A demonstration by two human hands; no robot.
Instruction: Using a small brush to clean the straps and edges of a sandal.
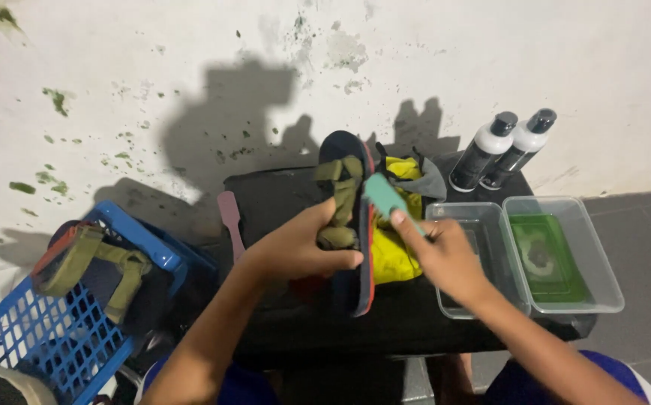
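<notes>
The left hand [295,247] grasps a dark sandal [352,225] with olive straps and a red sole edge, held on its side at the middle of the black bench [415,315]. The right hand [445,259], fingers [399,219] clenched on a teal sponge [382,196], presses it against the sole. At two o'clock stand two black-and-white bottles [502,150] with dark caps

Your hands [370,247] are working over the middle of the table [280,196], where the upright sandal [352,217] and yellow cloth [393,259] are blocking any pass across. Two clear tubs [565,300] are filling the right edge, two bottles [502,150] are guarding the far right corner, and a pink spatula [230,217] is lying along the left edge. The near edge is lying open.
</notes>
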